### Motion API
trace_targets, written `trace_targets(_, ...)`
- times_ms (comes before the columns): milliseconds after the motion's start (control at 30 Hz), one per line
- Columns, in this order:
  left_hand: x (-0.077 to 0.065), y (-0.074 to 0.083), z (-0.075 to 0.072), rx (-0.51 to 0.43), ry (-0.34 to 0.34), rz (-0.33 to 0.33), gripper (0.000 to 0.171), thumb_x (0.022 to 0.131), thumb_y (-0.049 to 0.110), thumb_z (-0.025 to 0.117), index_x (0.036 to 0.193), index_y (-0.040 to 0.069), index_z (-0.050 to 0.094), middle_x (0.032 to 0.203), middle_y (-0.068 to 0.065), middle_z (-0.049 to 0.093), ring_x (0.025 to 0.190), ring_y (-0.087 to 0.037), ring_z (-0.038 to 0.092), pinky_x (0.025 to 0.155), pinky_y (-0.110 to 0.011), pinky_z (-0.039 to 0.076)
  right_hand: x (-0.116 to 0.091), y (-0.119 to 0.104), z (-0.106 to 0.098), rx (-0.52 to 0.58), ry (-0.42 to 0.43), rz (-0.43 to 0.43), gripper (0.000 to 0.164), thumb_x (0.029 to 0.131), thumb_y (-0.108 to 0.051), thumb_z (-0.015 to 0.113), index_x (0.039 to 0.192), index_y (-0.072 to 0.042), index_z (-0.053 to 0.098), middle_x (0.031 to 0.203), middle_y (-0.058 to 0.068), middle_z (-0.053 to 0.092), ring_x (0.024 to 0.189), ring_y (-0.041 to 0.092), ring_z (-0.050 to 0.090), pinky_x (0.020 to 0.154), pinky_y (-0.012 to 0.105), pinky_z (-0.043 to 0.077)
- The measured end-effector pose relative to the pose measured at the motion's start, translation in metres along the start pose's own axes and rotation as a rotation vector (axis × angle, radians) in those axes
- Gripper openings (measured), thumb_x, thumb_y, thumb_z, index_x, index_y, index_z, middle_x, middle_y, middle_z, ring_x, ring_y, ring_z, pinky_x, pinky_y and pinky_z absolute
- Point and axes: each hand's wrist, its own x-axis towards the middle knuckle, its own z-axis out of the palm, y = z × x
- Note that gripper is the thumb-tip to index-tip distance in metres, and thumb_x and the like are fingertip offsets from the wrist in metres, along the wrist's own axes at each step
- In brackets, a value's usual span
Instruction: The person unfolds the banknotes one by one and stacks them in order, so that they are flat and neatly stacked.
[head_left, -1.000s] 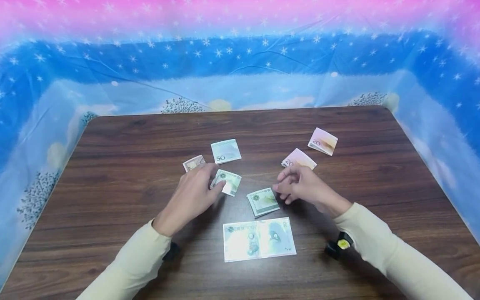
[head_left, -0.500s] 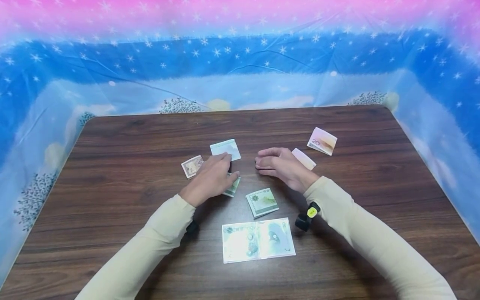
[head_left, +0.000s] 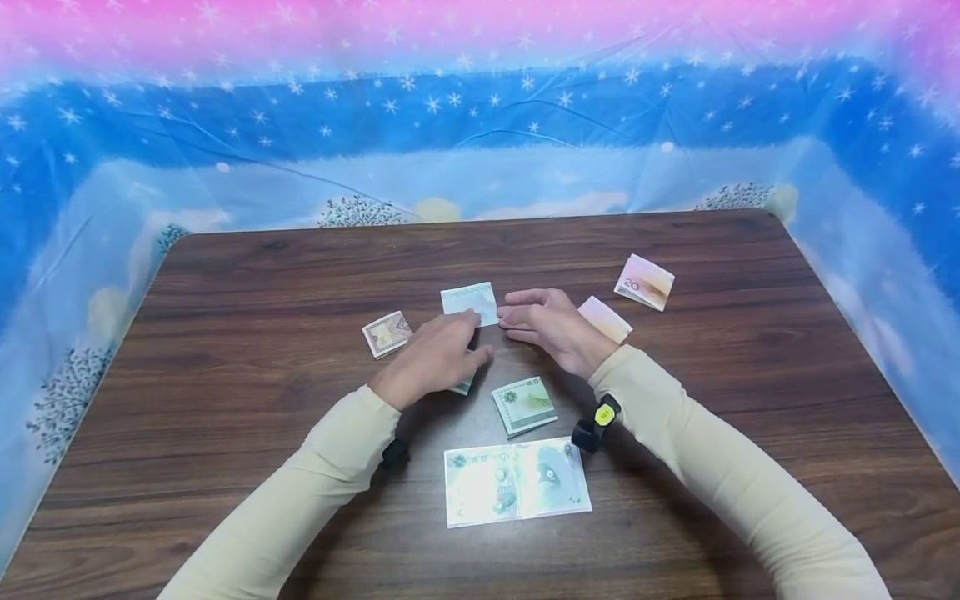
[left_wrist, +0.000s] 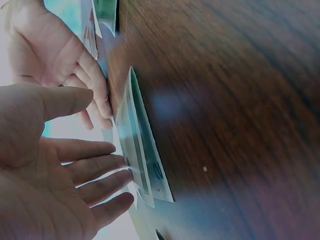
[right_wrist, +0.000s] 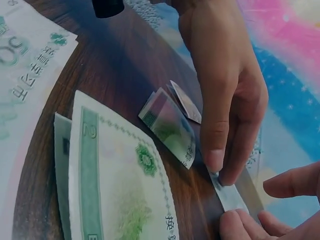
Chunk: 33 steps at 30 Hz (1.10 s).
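Observation:
A pale folded banknote (head_left: 469, 302) lies between both hands. The left hand (head_left: 437, 352) rests its fingertips on the note's near part, its thumb held apart. At the note's right edge the right hand (head_left: 551, 327) touches with extended fingertips; the right wrist view shows these fingers (right_wrist: 240, 225) at the note's end. Below the left hand, a green folded banknote (head_left: 462, 386) is mostly covered in the head view; its folded sides stand partly apart in the left wrist view. Another green folded banknote (head_left: 525, 406) lies nearer, between the forearms.
Left of the hands lies a brown folded banknote (head_left: 386, 333). A pink folded banknote (head_left: 606, 319) sits by the right hand, with a pink 20 note (head_left: 645, 282) farther back. A shiny unfolded banknote (head_left: 517, 483) lies in front on the wooden table (head_left: 262, 308).
Both hands have come together at the back: the left moved right and away, the right moved left and away. The pale note has slid a little to the right.

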Motion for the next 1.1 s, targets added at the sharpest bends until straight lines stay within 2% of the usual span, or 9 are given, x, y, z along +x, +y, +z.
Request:
trace_targets(200,-0.001,-0.001,0.0,-0.036,-0.012,0.015,0.026,0.101,0.027,0.061,0.111,0.002,0.059,0.091,-0.007,0.059,0.08,-0.024,0.054,0.071,-0.04,0.047,0.0,-0.003,0.002,0.02,0.042,0.012,0.05,0.097,0.002,0.06,0.143,0.01,0.043,0.136,0.022,0.051,0.129,0.031,0.054,0.108,0.036,0.047)
trace_targets(400,-0.004,0.003,0.001,-0.11,-0.028,0.062,0.038,0.101,0.026,0.061,0.129,0.0,0.056,0.114,-0.012,0.064,0.1,-0.026,0.06,0.091,-0.045,0.051,0.003,0.001,0.001,0.09,0.088,0.026,0.047,0.096,0.005,0.062,0.139,0.01,0.045,0.125,0.021,0.055,0.111,0.026,0.064,0.098,0.033,0.055)
trace_targets(500,-0.006,0.006,0.001,-0.136,-0.034,0.086,0.044,0.101,0.025,0.061,0.138,0.001,0.052,0.124,-0.012,0.064,0.109,-0.025,0.06,0.097,-0.045,0.05,0.005,0.003,0.0,0.061,0.11,0.033,0.042,0.096,0.002,0.064,0.134,0.01,0.049,0.122,0.021,0.057,0.101,0.024,0.068,0.093,0.033,0.057)
trace_targets(633,-0.011,0.01,0.0,-0.169,-0.025,0.098,0.047,0.102,0.024,0.06,0.142,0.001,0.05,0.131,-0.014,0.062,0.118,-0.026,0.058,0.102,-0.045,0.048,0.004,0.004,-0.001,-0.019,0.153,0.031,0.036,0.095,0.003,0.066,0.128,0.009,0.055,0.123,0.021,0.056,0.101,0.025,0.067,0.088,0.032,0.059)
trace_targets(667,-0.013,0.01,-0.001,-0.177,-0.016,0.097,0.047,0.102,0.024,0.061,0.141,0.001,0.051,0.131,-0.014,0.062,0.119,-0.027,0.058,0.103,-0.045,0.047,0.003,0.004,-0.002,-0.034,0.16,0.025,0.035,0.094,0.004,0.065,0.127,0.009,0.055,0.124,0.022,0.055,0.102,0.026,0.066,0.087,0.032,0.06)
trace_targets(800,-0.025,0.01,-0.007,-0.218,0.043,0.056,0.058,0.102,0.026,0.061,0.151,0.001,0.042,0.15,-0.016,0.05,0.139,-0.029,0.046,0.115,-0.046,0.038,-0.005,0.001,-0.005,-0.086,0.157,-0.015,0.035,0.093,0.003,0.065,0.126,0.009,0.056,0.124,0.023,0.056,0.103,0.027,0.066,0.086,0.031,0.06)
trace_targets(967,-0.044,0.008,-0.016,-0.299,0.143,-0.013,0.061,0.102,0.028,0.061,0.155,0.006,0.04,0.155,-0.013,0.046,0.142,-0.029,0.042,0.116,-0.049,0.037,-0.025,-0.004,-0.011,-0.078,0.128,-0.068,0.034,0.093,0.004,0.065,0.124,0.011,0.053,0.113,0.022,0.059,0.093,0.024,0.067,0.087,0.035,0.06)
trace_targets(1100,-0.06,0.006,-0.018,-0.418,0.169,-0.019,0.062,0.102,0.026,0.062,0.154,0.004,0.039,0.152,-0.017,0.048,0.139,-0.033,0.047,0.114,-0.05,0.038,-0.043,-0.006,-0.015,-0.066,0.104,-0.082,0.031,0.092,0.006,0.066,0.12,0.01,0.053,0.101,0.017,0.06,0.086,0.021,0.067,0.09,0.043,0.059)
